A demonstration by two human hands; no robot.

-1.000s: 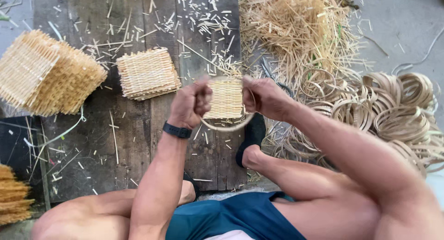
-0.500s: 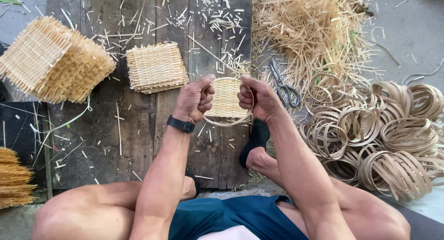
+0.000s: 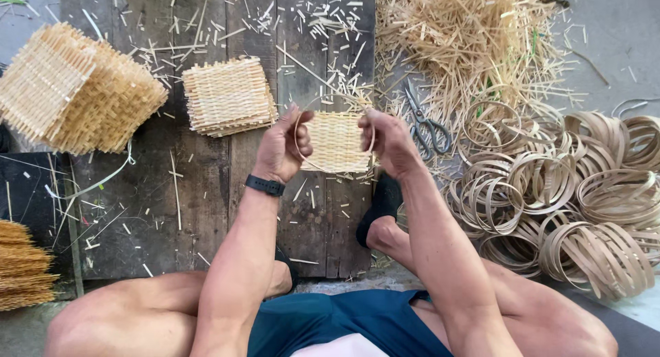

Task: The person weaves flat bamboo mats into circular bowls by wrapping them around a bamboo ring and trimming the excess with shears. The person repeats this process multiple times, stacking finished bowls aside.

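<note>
My left hand [image 3: 285, 146] and my right hand [image 3: 388, 142] hold a small square woven bamboo mat [image 3: 336, 141] between them, above dark wooden planks [image 3: 199, 192]. A thin bamboo ring [image 3: 300, 154] runs around the mat, and both hands grip the ring at its sides. A black band sits on my left wrist. A stack of similar woven mats [image 3: 228, 96] lies just left of my left hand.
A larger heap of woven mats [image 3: 75, 89] lies at far left. Scissors [image 3: 427, 123] rest right of my right hand, below a pile of bamboo strips [image 3: 474, 41]. Many bamboo rings [image 3: 570, 192] are heaped at right. Offcuts litter the planks. Bundled sticks [image 3: 20, 264] sit at lower left.
My hands have drawn slightly apart and opened around the ring; the mat now shows flatter between them. The view has shifted a little.
</note>
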